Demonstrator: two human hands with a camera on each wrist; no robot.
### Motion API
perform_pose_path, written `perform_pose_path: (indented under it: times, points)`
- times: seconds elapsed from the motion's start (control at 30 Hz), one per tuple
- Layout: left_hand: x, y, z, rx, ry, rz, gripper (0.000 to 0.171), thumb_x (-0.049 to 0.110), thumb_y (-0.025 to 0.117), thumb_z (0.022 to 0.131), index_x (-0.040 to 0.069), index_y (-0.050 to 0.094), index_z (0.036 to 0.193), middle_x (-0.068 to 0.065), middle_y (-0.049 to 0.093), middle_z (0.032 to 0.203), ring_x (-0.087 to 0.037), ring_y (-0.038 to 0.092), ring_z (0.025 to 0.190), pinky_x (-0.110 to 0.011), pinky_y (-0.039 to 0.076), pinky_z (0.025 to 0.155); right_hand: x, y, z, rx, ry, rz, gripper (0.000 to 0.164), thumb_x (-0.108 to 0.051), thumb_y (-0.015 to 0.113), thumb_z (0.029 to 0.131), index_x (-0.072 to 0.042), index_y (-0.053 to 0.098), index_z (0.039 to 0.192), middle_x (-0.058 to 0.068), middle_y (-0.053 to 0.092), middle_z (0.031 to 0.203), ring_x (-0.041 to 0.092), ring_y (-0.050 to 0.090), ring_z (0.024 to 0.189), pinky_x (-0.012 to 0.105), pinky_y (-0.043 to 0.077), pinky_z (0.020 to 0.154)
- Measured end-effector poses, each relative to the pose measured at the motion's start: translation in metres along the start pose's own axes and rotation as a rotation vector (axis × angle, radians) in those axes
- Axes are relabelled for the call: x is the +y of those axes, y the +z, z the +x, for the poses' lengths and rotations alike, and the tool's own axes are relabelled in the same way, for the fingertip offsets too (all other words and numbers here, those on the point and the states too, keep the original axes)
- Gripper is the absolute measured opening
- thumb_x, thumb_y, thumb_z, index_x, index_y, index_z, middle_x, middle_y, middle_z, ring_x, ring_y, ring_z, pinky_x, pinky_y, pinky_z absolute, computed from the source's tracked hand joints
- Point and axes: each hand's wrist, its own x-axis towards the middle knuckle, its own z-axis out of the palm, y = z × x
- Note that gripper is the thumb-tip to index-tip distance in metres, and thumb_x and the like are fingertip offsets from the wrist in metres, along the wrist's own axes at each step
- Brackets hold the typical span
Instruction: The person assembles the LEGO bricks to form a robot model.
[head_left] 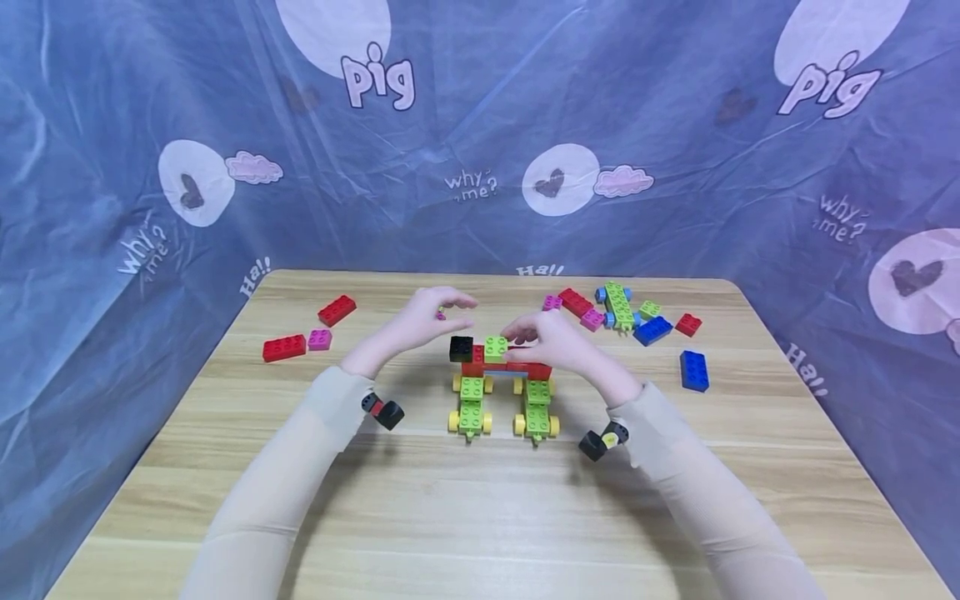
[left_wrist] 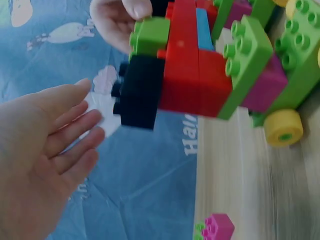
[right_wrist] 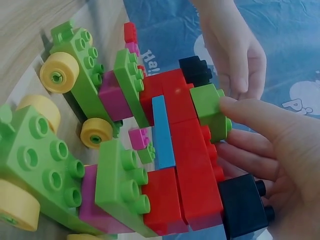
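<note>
A toy-brick build stands mid-table, with red bricks (right_wrist: pixel 197 172) spanning two green wheeled bases (head_left: pixel 471 410) that have yellow wheels. Magenta bricks (right_wrist: pixel 114 96) and a blue piece (right_wrist: pixel 162 131) show lower in it. On top, a green brick (head_left: pixel 495 347) sits at the middle and a black brick (head_left: pixel 461 350) at the left end. My right hand (head_left: pixel 561 340) pinches the green brick between thumb and fingers; a second black brick (right_wrist: pixel 243 206) at the right end is hidden behind it in the head view. My left hand (head_left: pixel 429 321), empty with fingers spread from the thumb, hovers by the left black brick.
Red bricks (head_left: pixel 284 348) and a pink brick (head_left: pixel 319 339) lie at the left. Back right, a green base with blue wheels (head_left: pixel 619 305) stands among red, pink and green bricks. Blue bricks (head_left: pixel 694 371) lie to the right. A printed blue cloth (head_left: pixel 450 225) hangs behind the table.
</note>
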Motion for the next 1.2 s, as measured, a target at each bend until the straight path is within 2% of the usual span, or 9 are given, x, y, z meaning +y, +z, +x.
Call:
perform_pose_path:
  times: [0.2,0.23,0.4,0.63,0.87,1.2]
  points:
    - [-0.013,-0.006,0.004,0.096,-0.036,-0.02,0.035,0.014,0.067,0.09,0.0,0.063,0.122,-0.016,0.064,0.124,-0.033,0.061,0.107,-0.046,0.049,0.095,0.003,0.0,-0.004,0.029,-0.014,0.006,0.036,-0.021,0.078,0.08,0.0,0.07,0.109,0.013,0.072,0.104,0.025,0.069,0.092,0.039,0.056,0.084]
    - [-0.016,-0.006,0.005,0.109,-0.043,-0.016,0.035,0.014,0.067,0.09,0.0,0.063,0.122,-0.016,0.063,0.124,-0.033,0.058,0.114,-0.047,0.046,0.1,0.003,-0.001,-0.004,0.033,-0.016,0.007,0.036,-0.02,0.078,0.08,0.0,0.07,0.109,0.013,0.073,0.103,0.025,0.069,0.091,0.039,0.056,0.084]
    - [-0.031,-0.006,0.007,0.136,-0.098,-0.01,0.039,0.014,0.067,0.09,0.0,0.061,0.125,-0.018,0.06,0.129,-0.035,0.057,0.117,-0.048,0.044,0.102,0.003,0.0,-0.006,0.041,-0.024,0.014,0.034,-0.02,0.079,0.08,-0.001,0.071,0.107,0.014,0.073,0.101,0.025,0.07,0.091,0.04,0.057,0.083]
    - [-0.059,0.0,0.014,0.127,-0.16,0.009,0.044,0.016,0.067,0.09,0.001,0.057,0.13,-0.017,0.057,0.133,-0.033,0.052,0.123,-0.045,0.04,0.107,0.003,0.003,-0.007,0.039,-0.04,0.02,0.031,-0.019,0.077,0.081,-0.001,0.071,0.106,0.012,0.074,0.099,0.024,0.07,0.091,0.039,0.057,0.083]
    - [-0.08,0.004,0.017,0.082,-0.229,0.007,0.05,0.02,0.065,0.092,0.001,0.051,0.136,-0.018,0.05,0.14,-0.034,0.044,0.131,-0.047,0.032,0.113,0.004,0.005,-0.006,0.046,-0.032,0.018,0.031,-0.018,0.078,0.08,-0.001,0.072,0.105,0.011,0.074,0.098,0.022,0.07,0.088,0.036,0.057,0.081]
    - [-0.107,0.011,0.025,0.06,-0.295,-0.009,0.05,0.015,0.064,0.093,0.002,0.048,0.139,-0.019,0.046,0.143,-0.036,0.043,0.131,-0.047,0.033,0.112,0.003,0.006,-0.007,0.057,-0.018,0.036,0.03,-0.017,0.078,0.08,-0.002,0.072,0.105,0.01,0.074,0.097,0.022,0.07,0.088,0.037,0.058,0.08]
